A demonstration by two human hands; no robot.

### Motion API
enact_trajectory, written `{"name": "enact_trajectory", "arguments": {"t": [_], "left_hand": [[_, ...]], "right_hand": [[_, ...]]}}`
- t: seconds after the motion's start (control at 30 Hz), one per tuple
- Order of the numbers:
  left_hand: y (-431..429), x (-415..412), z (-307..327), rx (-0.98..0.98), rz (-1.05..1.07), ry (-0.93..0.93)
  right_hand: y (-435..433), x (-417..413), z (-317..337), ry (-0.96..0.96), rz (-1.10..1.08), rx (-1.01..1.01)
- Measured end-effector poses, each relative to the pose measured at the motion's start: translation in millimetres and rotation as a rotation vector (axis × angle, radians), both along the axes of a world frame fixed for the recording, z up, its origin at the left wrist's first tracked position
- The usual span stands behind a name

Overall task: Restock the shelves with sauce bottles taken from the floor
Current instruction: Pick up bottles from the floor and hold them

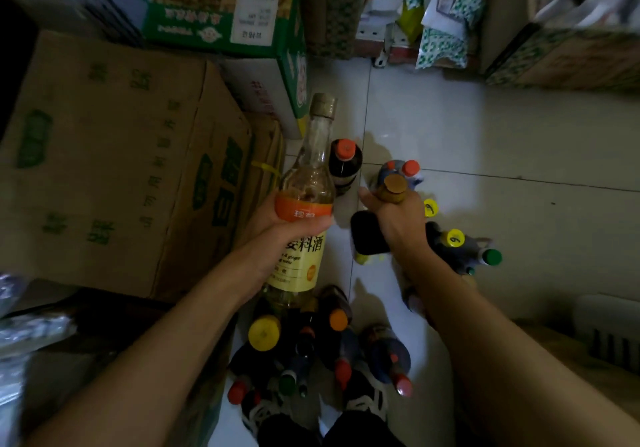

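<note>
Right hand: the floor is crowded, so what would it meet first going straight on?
Likely the orange-capped dark bottle standing just beyond the right hand. Height is unclear, so the hand may pass over it.

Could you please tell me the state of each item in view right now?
left hand: gripping the clear bottle.
clear bottle: capped, held at the label.
right hand: gripping the dark bottle by its neck.
dark bottle: capped, held.
floor bottles: capped, untouched.
cardboard box: closed.

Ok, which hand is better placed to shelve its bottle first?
Left, probably. The left hand wraps the body of the clear glass bottle with the yellow label, upright and raised; the right hand holds the dark brown-capped bottle only by its neck.
</note>
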State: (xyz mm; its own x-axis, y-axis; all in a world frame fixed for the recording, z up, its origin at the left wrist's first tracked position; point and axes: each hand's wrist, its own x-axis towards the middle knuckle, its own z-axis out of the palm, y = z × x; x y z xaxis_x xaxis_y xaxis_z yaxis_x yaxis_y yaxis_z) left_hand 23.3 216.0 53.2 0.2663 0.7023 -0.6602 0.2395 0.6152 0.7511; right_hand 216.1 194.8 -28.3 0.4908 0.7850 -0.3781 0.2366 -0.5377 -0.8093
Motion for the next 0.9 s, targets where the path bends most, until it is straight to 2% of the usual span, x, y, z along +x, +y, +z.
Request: {"name": "enact_trajectory", "arguments": {"t": [0.07, 0.2, 0.37, 0.53, 0.73, 0.9], "left_hand": [[1, -2, 35, 0.008, -0.004, 0.0], [3, -5, 125, 0.047, 0.015, 0.004], [5, -12, 271, 0.091, 0.082, -0.012], [16, -23, 424, 0.21, 0.211, -0.059], [27, -48, 604, 0.244, 0.4, -0.266], [13, -67, 716, 0.23, 0.475, -0.422]], "right_hand": [[2, 1, 47, 0.029, 0.035, 0.014], [12, 14, 159, 0.246, -0.048, 0.042], [34, 11, 331, 0.46, -0.076, 0.044], [53, -5, 503, 0.675, 0.032, 0.086], [58, -46, 691, 0.67, 0.286, 0.184], [36, -69, 788, 0.569, 0.425, 0.224]]}}
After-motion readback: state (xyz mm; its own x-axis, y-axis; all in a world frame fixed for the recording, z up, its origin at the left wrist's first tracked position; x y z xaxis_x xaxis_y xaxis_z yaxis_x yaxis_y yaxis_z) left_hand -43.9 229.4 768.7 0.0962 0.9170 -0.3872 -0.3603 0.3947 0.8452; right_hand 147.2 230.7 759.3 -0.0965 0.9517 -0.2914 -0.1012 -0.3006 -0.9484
